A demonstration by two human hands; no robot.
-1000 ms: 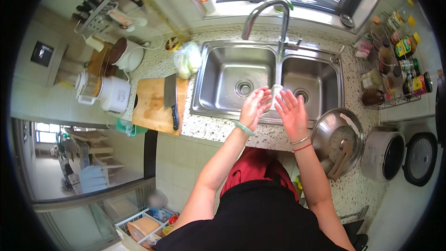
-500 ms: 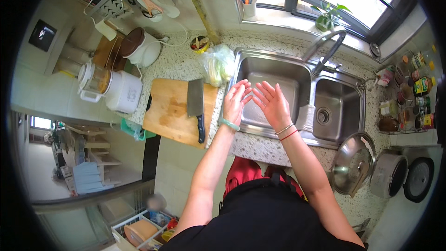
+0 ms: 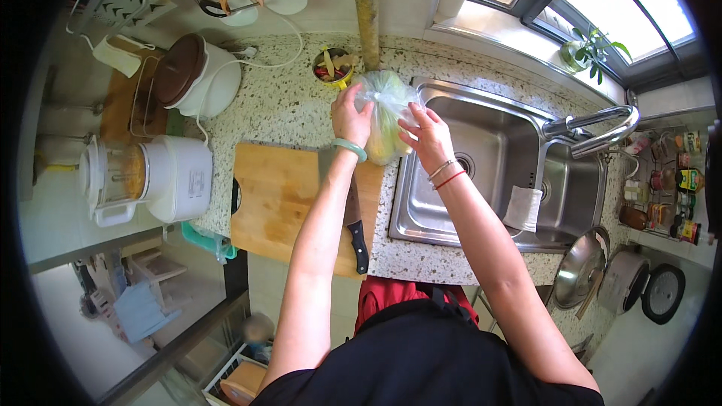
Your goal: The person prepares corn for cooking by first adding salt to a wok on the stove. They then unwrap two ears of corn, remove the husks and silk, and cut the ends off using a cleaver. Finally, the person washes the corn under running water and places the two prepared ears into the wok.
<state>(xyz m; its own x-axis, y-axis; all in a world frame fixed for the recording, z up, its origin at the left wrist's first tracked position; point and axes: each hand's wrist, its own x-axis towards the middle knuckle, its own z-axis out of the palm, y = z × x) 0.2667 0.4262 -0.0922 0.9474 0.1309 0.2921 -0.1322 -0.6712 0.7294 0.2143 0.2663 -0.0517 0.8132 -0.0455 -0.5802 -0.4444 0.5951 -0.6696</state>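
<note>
Head view: left hand and right hand both grip a clear plastic bag of pale green produce, fingers curled into the film on either side. Bag sits on the speckled counter at the sink rim, just beyond the cutting board. A knife lies on the board, partly under the left forearm.

Handling, as judged: film thin, soft, likely slick and easy to tear; contents give moderate weight. Best held by the gathered neck, with support from below.
</note>
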